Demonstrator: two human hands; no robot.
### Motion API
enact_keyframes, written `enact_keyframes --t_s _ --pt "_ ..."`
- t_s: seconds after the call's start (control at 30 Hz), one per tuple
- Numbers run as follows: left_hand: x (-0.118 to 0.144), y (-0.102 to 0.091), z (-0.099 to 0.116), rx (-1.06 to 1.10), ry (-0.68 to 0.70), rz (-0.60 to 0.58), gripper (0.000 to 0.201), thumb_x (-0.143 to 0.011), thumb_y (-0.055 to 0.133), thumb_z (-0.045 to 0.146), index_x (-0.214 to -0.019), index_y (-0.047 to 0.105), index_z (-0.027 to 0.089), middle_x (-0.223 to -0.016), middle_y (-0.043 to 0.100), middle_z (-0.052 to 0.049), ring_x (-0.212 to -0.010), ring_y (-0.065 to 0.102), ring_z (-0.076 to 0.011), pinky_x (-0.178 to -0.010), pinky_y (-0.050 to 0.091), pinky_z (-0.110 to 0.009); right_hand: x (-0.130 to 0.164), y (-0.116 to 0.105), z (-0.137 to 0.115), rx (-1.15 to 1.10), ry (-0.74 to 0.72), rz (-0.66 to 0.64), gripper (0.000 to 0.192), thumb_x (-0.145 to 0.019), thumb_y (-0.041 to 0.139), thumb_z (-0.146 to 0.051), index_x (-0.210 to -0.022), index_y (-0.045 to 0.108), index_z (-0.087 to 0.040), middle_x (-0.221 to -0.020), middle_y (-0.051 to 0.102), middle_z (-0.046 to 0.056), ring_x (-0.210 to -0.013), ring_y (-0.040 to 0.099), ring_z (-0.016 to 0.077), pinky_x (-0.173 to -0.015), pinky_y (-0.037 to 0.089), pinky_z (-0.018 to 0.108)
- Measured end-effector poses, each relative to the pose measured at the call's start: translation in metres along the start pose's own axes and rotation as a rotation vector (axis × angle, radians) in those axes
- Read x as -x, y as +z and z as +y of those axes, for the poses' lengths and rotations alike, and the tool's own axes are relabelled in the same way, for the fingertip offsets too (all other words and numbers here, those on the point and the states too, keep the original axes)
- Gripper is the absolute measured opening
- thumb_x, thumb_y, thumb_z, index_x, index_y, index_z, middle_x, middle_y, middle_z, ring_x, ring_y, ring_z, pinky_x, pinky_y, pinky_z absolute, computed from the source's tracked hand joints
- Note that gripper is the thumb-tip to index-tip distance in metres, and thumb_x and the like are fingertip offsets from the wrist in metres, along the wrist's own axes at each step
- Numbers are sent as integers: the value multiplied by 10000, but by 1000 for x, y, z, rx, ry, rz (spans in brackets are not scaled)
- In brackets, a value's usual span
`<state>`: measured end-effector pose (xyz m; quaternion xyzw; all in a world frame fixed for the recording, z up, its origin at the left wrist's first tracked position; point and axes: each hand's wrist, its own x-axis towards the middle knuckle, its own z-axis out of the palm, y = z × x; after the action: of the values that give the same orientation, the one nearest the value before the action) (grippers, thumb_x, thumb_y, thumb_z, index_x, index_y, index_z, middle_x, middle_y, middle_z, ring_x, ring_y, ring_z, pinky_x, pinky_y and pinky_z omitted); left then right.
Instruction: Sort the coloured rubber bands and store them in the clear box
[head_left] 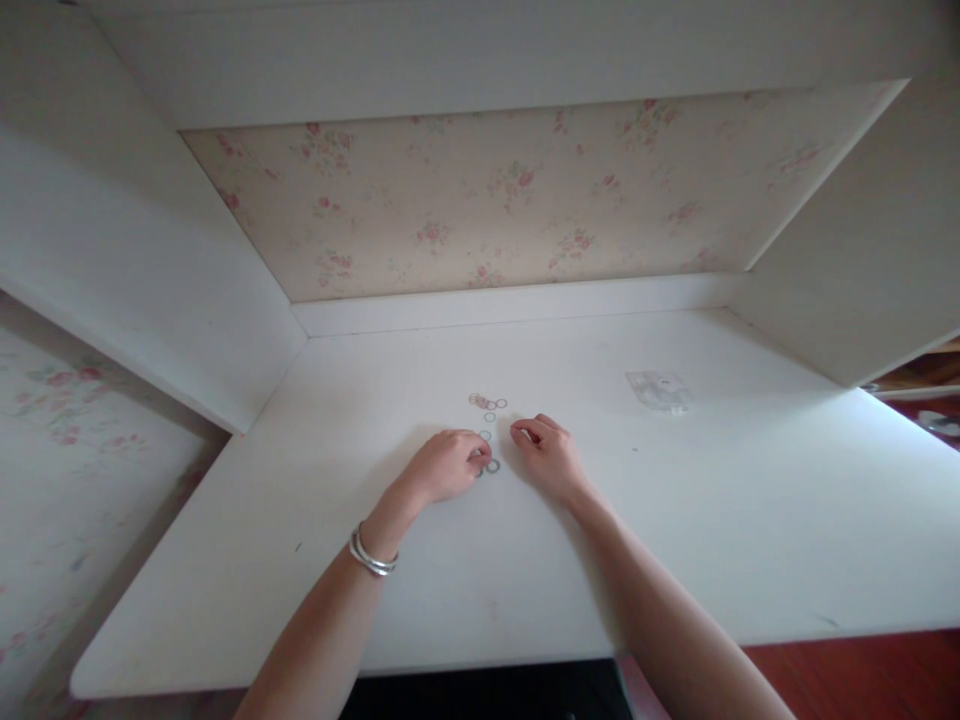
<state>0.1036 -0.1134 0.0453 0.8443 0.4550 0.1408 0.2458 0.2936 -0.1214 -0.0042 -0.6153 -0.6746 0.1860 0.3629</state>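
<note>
Several small thin rings lie in a rough line on the white desktop in front of me. A green ring (493,466) is beside the fingertips of my left hand (448,466), and part of another shows just under them. The left fingers are curled together over the rings; what they pinch, if anything, is hidden. My right hand (551,458) rests just to the right of the line, thumb and forefinger closed at the tips, and I cannot make out anything between them. Farther back lie a pale ring (490,417), a reddish ring (502,403) and an overlapping cluster of brownish rings (478,401).
A clear plastic packet (660,391) lies on the white desktop (750,520) at the right. White side panels and a floral-papered back wall (517,200) enclose the desk. Below the front edge is something black (487,692).
</note>
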Motion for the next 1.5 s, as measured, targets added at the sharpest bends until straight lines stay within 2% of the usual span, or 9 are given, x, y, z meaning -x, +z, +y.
enact_keyframes --t_s 0.13,0.27,0.43,0.53,0.67,0.87,1.1,1.3,1.5 --pt "5 -11 -18 87 -147 184 239 -860 461 332 -901 664 211 -806 687 -20 -721 612 -145 -680 437 -231 4 3 -5 43 -97 -52 269 -878 437 -340 -893 686 -238 -783 582 17 -616 517 105 -597 380 231" --pt "17 -14 -40 122 -244 294 257 -852 462 380 -872 643 198 -604 591 23 -529 520 -111 -541 375 -221 4 7 -9 122 -243 -122 247 -877 461 -276 -991 681 -273 -850 581 29 -749 540 131 -703 388 257" --pt "26 -7 -54 172 -279 252 274 -839 459 390 -862 647 192 -550 528 36 -496 468 -103 -497 339 -219 2 9 -10 281 -287 -170 284 -876 481 -269 -1096 641 -351 -899 552 40 -845 512 170 -750 346 318" --pt "26 -5 -58 194 -310 232 289 -832 459 393 -889 654 187 -599 573 19 -542 510 -117 -530 374 -223 1 7 -3 272 -283 -165 236 -865 509 -305 -1030 671 -352 -894 542 34 -846 500 170 -757 346 319" --pt "24 -2 -61 245 -307 211 271 -828 473 370 -917 660 195 -766 666 -13 -685 595 -143 -642 438 -235 -2 2 10 231 -270 -169 184 -845 539 -343 -862 719 -308 -872 545 31 -812 498 163 -764 372 313" --pt "23 3 -65 244 -311 212 244 -808 508 366 -905 671 212 -851 690 -25 -757 617 -154 -689 450 -237 -2 -2 11 244 -266 -231 210 -870 490 -296 -854 697 -267 -850 559 35 -821 502 171 -759 375 309" --pt "22 1 -66 411 -342 247 296 -800 500 405 -916 653 179 -784 672 -6 -670 585 -133 -603 418 -225 8 -3 -3 136 -328 -195 219 -887 478 -319 -891 684 -247 -873 553 40 -820 503 163 -761 377 301" --pt "21 -2 -65 464 -357 254 279 -784 516 359 -925 651 161 -752 653 -8 -640 555 -121 -576 391 -216 13 -4 -11 134 -405 -304 186 -882 502 -305 -877 680 -252 -854 557 29 -816 507 153 -749 364 298" --pt "20 -1 -67 467 -361 265 292 -779 524 392 -907 653 164 -634 573 21 -537 464 -100 -501 315 -209 15 -3 -12 184 -416 -318 171 -873 517 -272 -844 685 -260 -845 565 24 -810 501 153 -748 341 305"
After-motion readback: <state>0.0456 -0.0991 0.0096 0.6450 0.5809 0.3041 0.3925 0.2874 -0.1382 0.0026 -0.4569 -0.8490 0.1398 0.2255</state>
